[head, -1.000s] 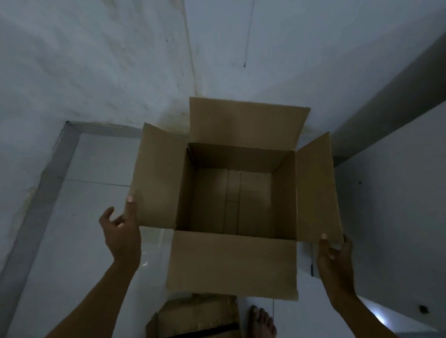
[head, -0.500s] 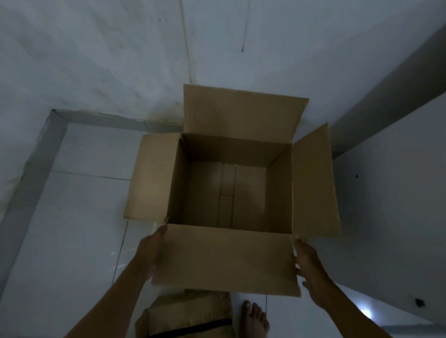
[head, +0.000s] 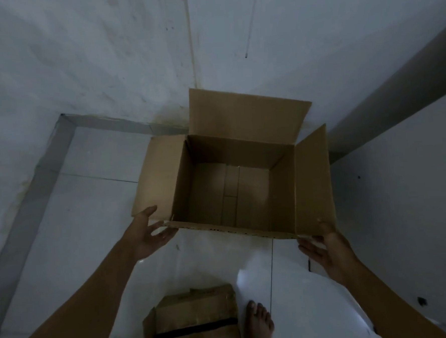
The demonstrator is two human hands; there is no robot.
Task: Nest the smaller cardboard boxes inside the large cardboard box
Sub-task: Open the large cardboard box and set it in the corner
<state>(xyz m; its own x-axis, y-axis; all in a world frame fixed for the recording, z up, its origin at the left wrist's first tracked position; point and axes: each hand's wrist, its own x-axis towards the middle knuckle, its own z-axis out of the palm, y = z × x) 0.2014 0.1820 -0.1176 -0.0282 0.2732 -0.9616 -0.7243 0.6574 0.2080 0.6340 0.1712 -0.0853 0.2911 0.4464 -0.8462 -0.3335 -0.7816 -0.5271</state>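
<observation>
A large brown cardboard box (head: 312, 189) stands open on the white tiled floor in a room corner, nothing inside it. Its far, left and right flaps stick out; the near flap is folded down out of sight. My left hand (head: 149, 234) is at the near left corner, fingers spread, thumb touching the left flap. My right hand (head: 329, 253) is at the near right corner, fingers spread under the rim, thumb on the right flap. A smaller cardboard box (head: 197, 322) with a dark tape band lies on the floor near my feet.
White walls (head: 105, 58) meet in a corner just behind the big box. A grey skirting strip (head: 35, 196) runs along the left wall. My bare foot (head: 258, 323) stands right of the small box. A white wall face (head: 406, 196) rises at the right.
The near flap, which lay out towards me, is now folded down out of view. The left flap has dropped flatter. Both hands have stayed at the near corners of the box.
</observation>
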